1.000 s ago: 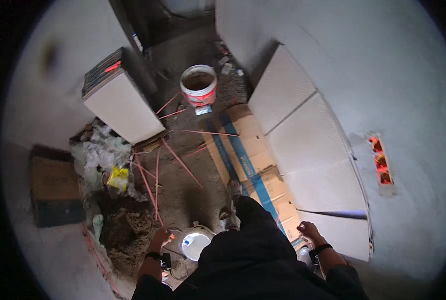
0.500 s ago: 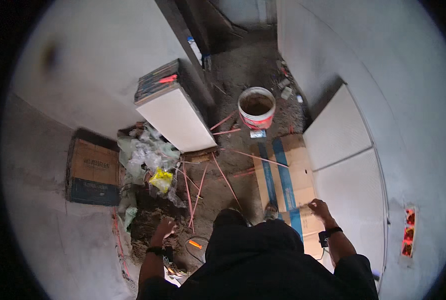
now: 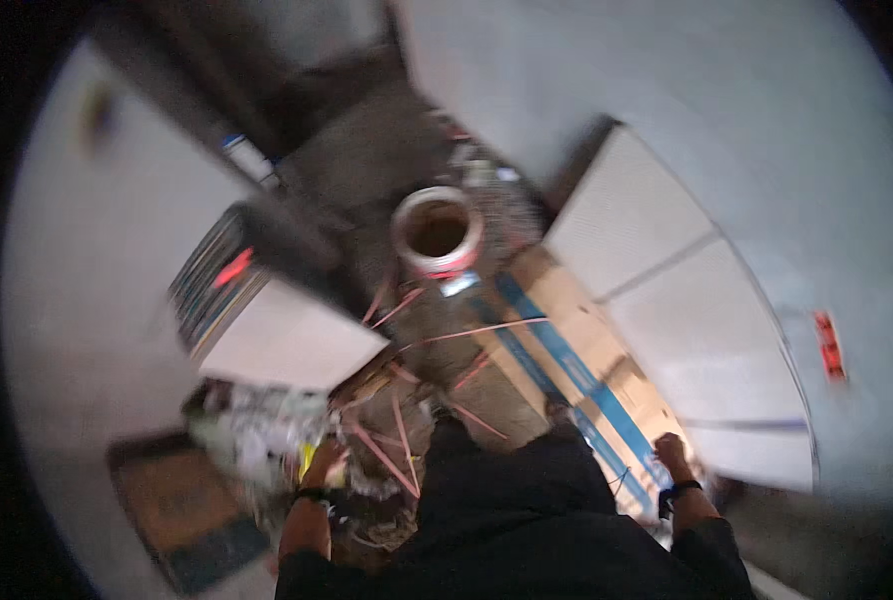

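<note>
My left hand [image 3: 325, 464] hangs low on the left, over the floor beside the crumpled plastic wrapping [image 3: 262, 425]. Motion blur smears its fingers, so their pose is unclear. On the other side, my right hand [image 3: 673, 453] is held over the edge of the flattened cardboard [image 3: 577, 310], near the white panels [image 3: 712, 350]. Its fingers look curled in, and anything inside them is hidden. A dark band circles each wrist. Ahead of my feet, a white and red bucket [image 3: 437, 230] stands upright with brownish contents.
A stack of boards or tiles [image 3: 277, 335] stands left of the bucket. Pink strips [image 3: 392, 445] lie scattered across the dirty floor. A brown and dark box [image 3: 187, 505] sits by the left wall. Red boxes [image 3: 829, 345] are set in the right wall.
My view has swung to the right, so the bucket, stack and doorway sit further left in it. Both hands stay low at my sides; the picture is more blurred.
</note>
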Action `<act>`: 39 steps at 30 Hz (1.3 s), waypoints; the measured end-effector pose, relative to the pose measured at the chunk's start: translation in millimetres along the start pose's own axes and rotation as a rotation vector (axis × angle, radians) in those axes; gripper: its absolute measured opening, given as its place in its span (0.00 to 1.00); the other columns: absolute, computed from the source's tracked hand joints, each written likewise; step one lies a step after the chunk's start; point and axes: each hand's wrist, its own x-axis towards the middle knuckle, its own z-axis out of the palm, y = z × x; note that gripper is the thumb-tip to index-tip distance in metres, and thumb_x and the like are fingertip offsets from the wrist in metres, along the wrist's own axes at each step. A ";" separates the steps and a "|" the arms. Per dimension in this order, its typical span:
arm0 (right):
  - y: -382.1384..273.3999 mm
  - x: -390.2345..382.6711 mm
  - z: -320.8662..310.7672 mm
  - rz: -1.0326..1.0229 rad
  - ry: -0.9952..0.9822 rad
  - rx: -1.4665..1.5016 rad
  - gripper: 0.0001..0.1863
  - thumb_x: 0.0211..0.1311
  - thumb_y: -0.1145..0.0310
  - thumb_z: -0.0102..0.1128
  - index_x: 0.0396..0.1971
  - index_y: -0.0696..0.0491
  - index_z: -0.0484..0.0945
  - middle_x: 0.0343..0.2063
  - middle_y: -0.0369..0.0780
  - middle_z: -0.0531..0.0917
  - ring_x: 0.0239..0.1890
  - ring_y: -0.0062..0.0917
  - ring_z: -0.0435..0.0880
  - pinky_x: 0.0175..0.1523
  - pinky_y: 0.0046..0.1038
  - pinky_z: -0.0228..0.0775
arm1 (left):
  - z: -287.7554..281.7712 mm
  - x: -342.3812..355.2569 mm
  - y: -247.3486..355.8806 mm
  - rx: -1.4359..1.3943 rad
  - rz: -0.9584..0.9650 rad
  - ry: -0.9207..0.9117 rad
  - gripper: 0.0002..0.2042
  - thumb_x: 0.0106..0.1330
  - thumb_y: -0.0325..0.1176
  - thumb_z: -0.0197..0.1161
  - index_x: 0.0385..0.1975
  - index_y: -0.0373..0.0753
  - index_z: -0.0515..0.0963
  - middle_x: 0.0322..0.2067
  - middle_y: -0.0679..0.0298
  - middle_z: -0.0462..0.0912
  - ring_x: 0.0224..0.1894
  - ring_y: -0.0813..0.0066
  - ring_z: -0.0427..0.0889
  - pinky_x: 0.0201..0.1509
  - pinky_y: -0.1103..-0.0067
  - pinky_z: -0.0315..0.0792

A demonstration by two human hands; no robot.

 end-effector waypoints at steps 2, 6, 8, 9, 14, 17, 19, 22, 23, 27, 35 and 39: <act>-48.6 -54.1 36.9 -0.160 0.017 -0.145 0.13 0.35 0.62 0.71 0.23 0.50 0.78 0.26 0.41 0.80 0.35 0.37 0.81 0.39 0.39 0.74 | -10.3 36.0 -53.1 0.171 0.109 -0.136 0.10 0.52 0.38 0.64 0.31 0.42 0.80 0.33 0.57 0.81 0.42 0.58 0.80 0.46 0.62 0.74; -187.3 -110.4 75.6 -0.055 -0.107 -0.285 0.12 0.46 0.61 0.66 0.26 0.52 0.77 0.33 0.43 0.82 0.38 0.38 0.82 0.39 0.38 0.77 | -50.2 119.6 -144.1 0.190 0.370 -0.118 0.09 0.50 0.36 0.66 0.31 0.43 0.83 0.33 0.59 0.83 0.37 0.59 0.83 0.42 0.65 0.77; -242.7 -127.4 76.7 0.016 -0.073 -0.092 0.09 0.46 0.66 0.65 0.28 0.52 0.79 0.33 0.44 0.81 0.40 0.42 0.81 0.41 0.40 0.77 | -75.5 164.1 -160.8 0.313 0.377 -0.175 0.08 0.48 0.34 0.67 0.28 0.42 0.83 0.32 0.57 0.83 0.36 0.58 0.83 0.42 0.66 0.78; -265.8 -132.4 77.5 0.054 -0.024 -0.012 0.09 0.46 0.66 0.65 0.28 0.52 0.79 0.33 0.44 0.81 0.40 0.42 0.81 0.41 0.40 0.77 | -91.7 181.5 -160.5 0.341 0.354 -0.068 0.07 0.47 0.33 0.67 0.25 0.41 0.83 0.30 0.56 0.84 0.34 0.59 0.83 0.40 0.67 0.78; -325.3 -150.4 96.0 0.409 0.142 0.448 0.08 0.56 0.67 0.58 0.28 0.56 0.79 0.25 0.46 0.81 0.32 0.39 0.84 0.37 0.38 0.76 | -196.7 213.4 -79.0 -0.650 -0.079 0.034 0.11 0.55 0.37 0.65 0.26 0.33 0.79 0.21 0.57 0.81 0.26 0.65 0.81 0.34 0.70 0.75; -332.0 -138.2 128.8 0.567 0.130 0.610 0.13 0.58 0.62 0.54 0.33 0.56 0.80 0.28 0.48 0.82 0.34 0.42 0.83 0.40 0.41 0.74 | -242.7 191.6 -27.5 -0.464 0.053 -0.021 0.13 0.53 0.38 0.68 0.26 0.33 0.77 0.21 0.56 0.81 0.26 0.64 0.81 0.35 0.70 0.75; -333.0 -129.9 150.6 0.502 0.149 0.714 0.16 0.58 0.58 0.53 0.34 0.56 0.80 0.31 0.50 0.83 0.36 0.45 0.83 0.41 0.44 0.73 | -255.2 170.5 -11.2 -0.300 0.087 -0.005 0.14 0.51 0.37 0.70 0.27 0.33 0.77 0.22 0.57 0.81 0.26 0.64 0.81 0.35 0.70 0.75; -334.7 -139.3 168.8 0.637 0.108 0.798 0.18 0.58 0.56 0.54 0.33 0.56 0.80 0.30 0.51 0.82 0.37 0.45 0.83 0.42 0.45 0.72 | -249.2 141.4 -15.4 -0.171 0.039 0.002 0.14 0.48 0.36 0.72 0.27 0.35 0.76 0.25 0.57 0.82 0.29 0.63 0.81 0.37 0.70 0.75; -334.1 -147.7 170.7 0.646 0.149 0.771 0.18 0.58 0.55 0.54 0.33 0.56 0.80 0.30 0.50 0.83 0.39 0.45 0.82 0.43 0.44 0.72 | -241.3 132.0 -22.5 -0.147 0.065 0.026 0.14 0.49 0.36 0.72 0.27 0.35 0.76 0.25 0.57 0.82 0.29 0.63 0.82 0.38 0.70 0.75; -327.6 -192.3 175.2 0.685 0.198 0.826 0.18 0.57 0.54 0.54 0.32 0.54 0.81 0.30 0.49 0.83 0.40 0.44 0.82 0.44 0.44 0.72 | -208.4 119.7 -66.0 -0.303 -0.101 -0.217 0.10 0.55 0.33 0.67 0.26 0.32 0.76 0.21 0.55 0.82 0.23 0.68 0.82 0.31 0.71 0.77; -349.2 -241.8 204.8 1.133 0.422 1.086 0.15 0.56 0.62 0.54 0.29 0.59 0.82 0.22 0.46 0.84 0.24 0.33 0.86 0.35 0.35 0.77 | -223.7 192.0 -78.9 0.072 0.327 -0.181 0.14 0.60 0.43 0.62 0.23 0.36 0.80 0.22 0.55 0.83 0.26 0.63 0.81 0.36 0.67 0.75; -375.7 -223.4 195.6 1.020 0.240 1.009 0.16 0.55 0.61 0.53 0.31 0.59 0.81 0.24 0.49 0.83 0.28 0.40 0.85 0.37 0.38 0.75 | -276.9 204.2 -11.3 -0.163 0.170 -0.077 0.14 0.58 0.38 0.63 0.20 0.33 0.77 0.19 0.57 0.80 0.21 0.71 0.79 0.30 0.72 0.73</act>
